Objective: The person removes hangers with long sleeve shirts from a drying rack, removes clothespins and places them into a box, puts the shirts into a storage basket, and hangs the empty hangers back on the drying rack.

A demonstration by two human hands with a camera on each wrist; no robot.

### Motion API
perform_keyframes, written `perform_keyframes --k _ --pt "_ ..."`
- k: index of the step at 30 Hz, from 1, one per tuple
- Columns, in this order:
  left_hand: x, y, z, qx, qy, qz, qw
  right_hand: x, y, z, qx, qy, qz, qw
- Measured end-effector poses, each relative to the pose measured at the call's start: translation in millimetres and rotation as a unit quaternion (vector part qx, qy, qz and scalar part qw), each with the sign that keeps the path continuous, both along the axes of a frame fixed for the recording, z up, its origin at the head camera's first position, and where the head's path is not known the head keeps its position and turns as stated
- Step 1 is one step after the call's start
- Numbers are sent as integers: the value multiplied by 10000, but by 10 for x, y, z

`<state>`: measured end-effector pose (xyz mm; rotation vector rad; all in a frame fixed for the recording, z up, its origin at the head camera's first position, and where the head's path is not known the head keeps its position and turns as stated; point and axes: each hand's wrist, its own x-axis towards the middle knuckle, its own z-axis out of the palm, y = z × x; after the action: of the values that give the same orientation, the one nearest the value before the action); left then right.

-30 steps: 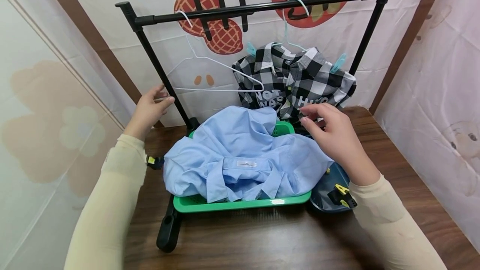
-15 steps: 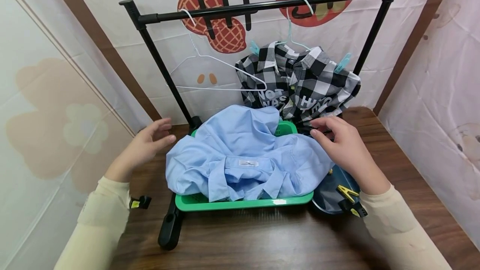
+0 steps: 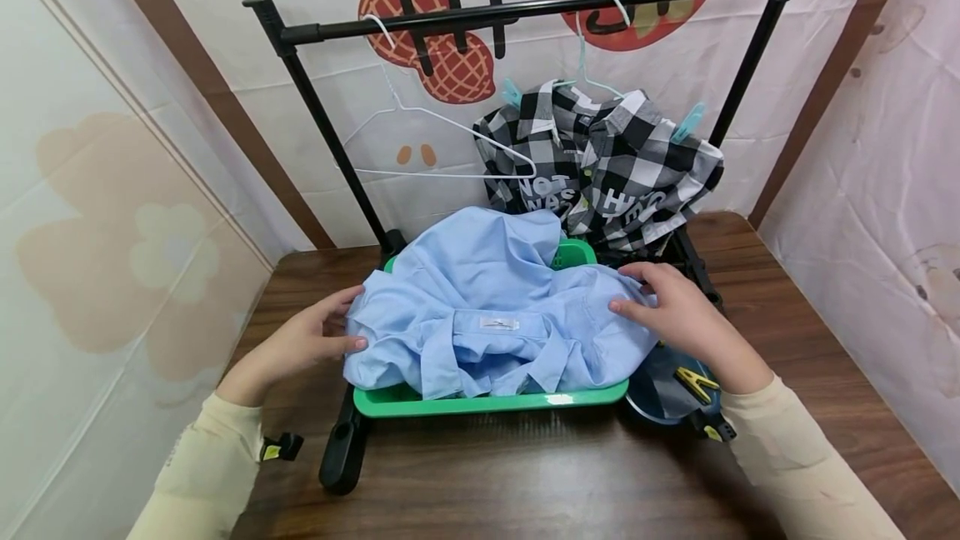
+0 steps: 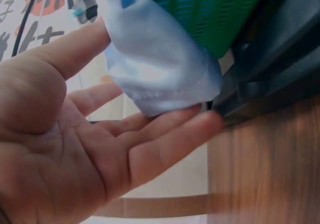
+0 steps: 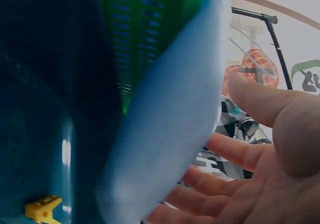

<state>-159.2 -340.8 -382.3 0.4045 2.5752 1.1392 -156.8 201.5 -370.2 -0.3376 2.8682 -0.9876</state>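
Observation:
A light blue shirt (image 3: 495,273) lies heaped over a green basket (image 3: 491,404), its collar and white label toward the front. My left hand (image 3: 303,348) touches the shirt's left side; in the left wrist view its fingers (image 4: 165,144) reach under a drooping fold of cloth with the thumb on the near side. On the opposite side my right hand (image 3: 686,315) meets the shirt's right edge. Its fingers (image 5: 200,199) are extended behind the cloth in the right wrist view, thumb apart. Neither hand visibly grips the fabric.
A black garment rack (image 3: 450,21) stands behind, carrying a bare white hanger (image 3: 450,176) and a black-and-white checked shirt (image 3: 600,161) clipped with light blue pegs. Beside the basket a dark blue basin (image 3: 656,390) holds a yellow clip (image 3: 696,384). The rack's black foot (image 3: 343,452) juts forward.
My left hand has come down from beside the rack post to the shirt's left side. The right hand has lowered onto the shirt's right edge.

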Motion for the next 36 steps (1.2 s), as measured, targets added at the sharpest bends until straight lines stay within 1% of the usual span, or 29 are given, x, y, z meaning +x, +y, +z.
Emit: perform_keyframes --k 3,6,8,11,14,16,18,20,23,26,29,31,34,36 --pt "0 29 -23 240 -357 -15 9991 -21 -6 -56 120 -277 162 9994" --pt "1 58 -31 310 -462 33 9984 -29 -16 -86 194 -497 352 9980" --pt "5 81 -25 282 -440 126 9986 -32 -17 -97 131 -741 403 9964" --pt "12 116 -5 89 -314 273 9991 -31 -32 -93 -132 -1095 403 9931" --pt "19 154 22 -185 -174 412 9988 -34 -52 -84 -300 -1251 336 9911" --pt "18 177 38 -437 -28 507 9978 -35 -70 -64 -210 -1119 345 9929" --pt "14 194 55 -760 215 557 9953 -41 -83 -43 -71 -898 383 9952" --pt "14 216 86 -1073 557 560 9911 -46 -97 -12 29 -633 439 9970" --pt "14 267 165 -1355 1036 504 9841 -53 -113 52 140 -184 481 9986" --pt "17 350 291 -1405 1356 522 9794 -61 -137 154 127 193 420 9988" --pt "19 455 426 -1353 1513 588 9774 -77 -194 290 9 506 312 9982" --pt "13 550 512 -1289 1577 572 9774 -94 -266 385 -98 730 272 9969" --pt "-8 741 616 -1187 1635 461 9783 -126 -417 515 -291 1008 365 9938" --pt "-35 893 658 -1118 1710 354 9783 -143 -536 584 -383 1105 574 9915"
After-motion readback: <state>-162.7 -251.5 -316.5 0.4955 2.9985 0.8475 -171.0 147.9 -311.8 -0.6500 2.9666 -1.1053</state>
